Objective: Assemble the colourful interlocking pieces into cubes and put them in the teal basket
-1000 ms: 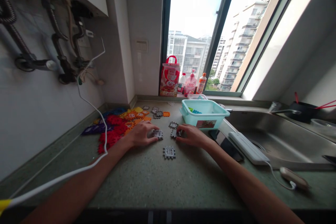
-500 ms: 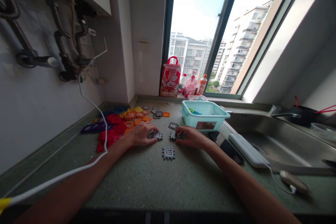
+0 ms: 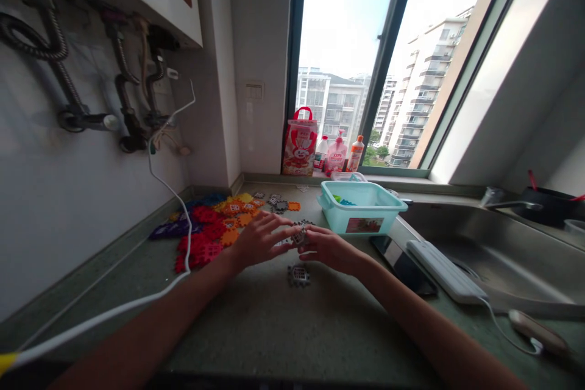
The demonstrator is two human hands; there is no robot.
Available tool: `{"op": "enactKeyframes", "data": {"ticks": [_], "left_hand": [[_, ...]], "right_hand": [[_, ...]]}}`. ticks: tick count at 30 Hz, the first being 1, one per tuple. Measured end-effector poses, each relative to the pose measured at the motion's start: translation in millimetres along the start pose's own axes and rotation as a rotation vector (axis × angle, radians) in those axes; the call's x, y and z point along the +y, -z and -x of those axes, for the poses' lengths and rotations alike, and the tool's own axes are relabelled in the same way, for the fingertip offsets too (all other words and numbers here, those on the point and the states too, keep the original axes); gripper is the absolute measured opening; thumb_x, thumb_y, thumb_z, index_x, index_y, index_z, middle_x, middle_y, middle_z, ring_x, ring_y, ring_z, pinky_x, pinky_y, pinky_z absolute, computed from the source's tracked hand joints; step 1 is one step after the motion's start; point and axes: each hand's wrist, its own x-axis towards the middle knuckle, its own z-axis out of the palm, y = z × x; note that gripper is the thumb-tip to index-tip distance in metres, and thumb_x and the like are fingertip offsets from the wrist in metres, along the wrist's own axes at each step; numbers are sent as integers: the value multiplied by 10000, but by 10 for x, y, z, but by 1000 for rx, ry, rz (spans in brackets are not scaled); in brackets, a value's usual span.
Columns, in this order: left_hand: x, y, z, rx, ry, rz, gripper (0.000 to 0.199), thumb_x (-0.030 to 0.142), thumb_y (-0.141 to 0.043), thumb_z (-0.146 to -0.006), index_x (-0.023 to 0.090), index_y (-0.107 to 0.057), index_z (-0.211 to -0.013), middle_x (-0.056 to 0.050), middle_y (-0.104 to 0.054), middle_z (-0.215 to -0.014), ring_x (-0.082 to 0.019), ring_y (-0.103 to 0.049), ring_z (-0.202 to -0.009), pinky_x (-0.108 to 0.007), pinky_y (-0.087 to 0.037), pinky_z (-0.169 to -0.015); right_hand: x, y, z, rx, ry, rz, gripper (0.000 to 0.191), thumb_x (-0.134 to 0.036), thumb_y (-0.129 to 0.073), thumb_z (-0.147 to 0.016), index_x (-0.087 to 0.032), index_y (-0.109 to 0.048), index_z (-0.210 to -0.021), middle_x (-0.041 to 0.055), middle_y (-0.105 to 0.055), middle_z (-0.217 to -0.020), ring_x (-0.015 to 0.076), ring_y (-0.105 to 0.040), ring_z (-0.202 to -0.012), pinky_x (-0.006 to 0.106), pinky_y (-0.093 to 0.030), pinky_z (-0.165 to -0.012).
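Note:
A grey interlocking puzzle tile (image 3: 299, 235) with a window-like grid is tilted between my two hands, just above the counter. My right hand (image 3: 328, 250) grips it, thumb and fingers at its right edge. My left hand (image 3: 267, 236) reaches in from the other side, fingers stretched out and apart, fingertips at or close to the tile's left edge; blur hides whether they touch. Beneath the left fingers, part of another grey tile (image 3: 282, 242) shows on the counter. Closer to me, a grey window tile (image 3: 298, 275) lies flat. Behind my hands, one more is mostly hidden.
Red, orange, yellow and purple tiles (image 3: 208, 225) lie heaped at left, crossed by a white cable (image 3: 189, 237). Grey tiles (image 3: 275, 200) lie behind. A turquoise basket (image 3: 361, 210), black phone (image 3: 404, 265), white power strip (image 3: 445, 271) and sink (image 3: 512, 256) stand to the right.
My right hand has raised its grey tile from the counter and tilted it. My left hand has come off its tile and moved right, towards the right hand. The camera view has shifted slightly.

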Motion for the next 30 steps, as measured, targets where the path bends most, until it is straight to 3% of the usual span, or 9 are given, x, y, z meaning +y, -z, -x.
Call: {"op": "enactKeyframes", "data": {"ticks": [6, 9, 13, 15, 19, 21, 24, 27, 30], "left_hand": [[9, 118, -28, -29, -47, -64, 403, 374, -590, -1036, 342, -600, -1438, -67, -726, -1208, -248, -671, -1090, -451, -455, -1023], [-12, 151, -36, -82, -85, -38, 386, 463, -620, -1018, 331, -644, -1380, -55, -740, -1194, -243, -681, -1060, -452, -456, -1028], [-112, 132, -39, -56, 37, -16, 522, 558, -650, -975, 260, -627, -1403, -94, -707, -1313, -281, -658, -1167, -458, -457, -1061], [-91, 168, -53, -34, 120, 20, 469, 519, -638, -991, 240, -652, -1368, -102, -718, -1279, -278, -658, -1167, -446, -471, -1051], [350, 446, -49, -185, 63, 217, 360, 574, -604, -995, 261, -763, -1076, -61, -761, -974, -233, -690, -945, -403, -527, -920], [691, 589, 40, -275, 45, 319, 519, 698, -663, -898, 284, -728, -1204, -87, -755, -1108, -261, -683, -1016, -420, -536, -928], [1036, 649, 286, -301, 135, 278, 667, 743, -710, -824, 325, -664, -1340, -102, -726, -1261, -307, -671, -1118, -461, -545, -955], [1054, 598, 511, -335, 205, 315, 538, 609, -739, -873, 336, -667, -1331, -62, -733, -1264, -285, -669, -1155, -420, -550, -982], [873, 593, 565, -360, 230, 388, 449, 481, -794, -848, 301, -706, -1249, -42, -763, -1145, -252, -690, -1098, -373, -554, -979]], "right_hand": [[-9, 14, 40, -124, -142, -54, 457, -375, -845, -853, -206, -659, -1234, 74, -727, -1138, 178, -718, -916, 349, -589, -895], [-16, 2, 40, -139, -198, -27, 448, -392, -833, -864, -186, -658, -1221, 83, -732, -1103, 169, -715, -883, 335, -599, -866], [-49, 39, 13, -50, -177, 28, 411, -449, -823, -863, -185, -662, -1133, 88, -730, -1113, 153, -701, -857, 296, -601, -803], [-50, 110, -18, 56, -92, 142, 427, -468, -840, -834, -203, -662, -1118, 77, -726, -1123, 161, -689, -871, 284, -590, -761], [17, 284, -78, 229, 158, 651, 450, -527, -834, -791, -186, -703, -1053, 66, -722, -1030, 191, -651, -853, 297, -544, -714], [55, 351, -87, 233, 242, 858, 424, -520, -798, -817, -177, -715, -1053, 70, -726, -1031, 195, -641, -840, 322, -535, -751], [51, 397, -63, 196, 279, 988, 362, -448, -753, -854, -184, -701, -1095, 69, -729, -1094, 189, -645, -841, 331, -532, -788], [-39, 360, 11, 95, 267, 1016, 321, -379, -751, -842, -193, -691, -1098, 54, -727, -1072, 201, -662, -892, 313, -531, -791], [-147, 242, 107, -49, 225, 1039, 306, -371, -762, -836, -196, -702, -1080, 46, -722, -1013, 209, -667, -909, 299, -525, -780]]}}
